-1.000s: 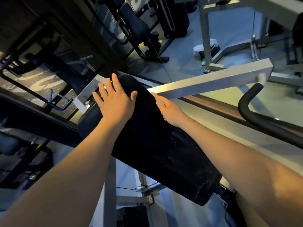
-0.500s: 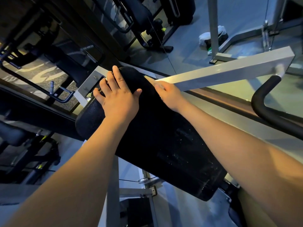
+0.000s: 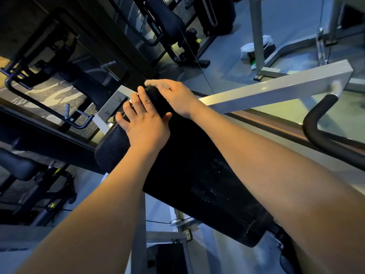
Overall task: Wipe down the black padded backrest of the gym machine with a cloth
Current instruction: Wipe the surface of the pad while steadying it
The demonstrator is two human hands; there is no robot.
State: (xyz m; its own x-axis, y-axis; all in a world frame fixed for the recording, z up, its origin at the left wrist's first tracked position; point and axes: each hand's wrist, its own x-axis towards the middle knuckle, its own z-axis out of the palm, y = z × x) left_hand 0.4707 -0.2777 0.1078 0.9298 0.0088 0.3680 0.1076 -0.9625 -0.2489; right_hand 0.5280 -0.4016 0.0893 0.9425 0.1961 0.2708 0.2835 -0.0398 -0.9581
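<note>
Grey floor [image 3: 227,56] carries a white bundle [image 3: 245,50] beside a metal frame foot [image 3: 266,71].

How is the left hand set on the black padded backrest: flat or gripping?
Flat, open: the left hand lies on the black padded backrest near its far end, fingers straight and spread, curled round nothing.

Light is dim overall, with a cool blue cast on the floor [image 3: 227,62]. Warm light falls on both forearms [image 3: 276,175]. The black backrest [image 3: 197,184] is underexposed, with faint pale flecks. The grey bar [image 3: 276,86] shows a mild sheen. The upper left is in deep shadow. Straight lines bend at the frame edges.
</note>
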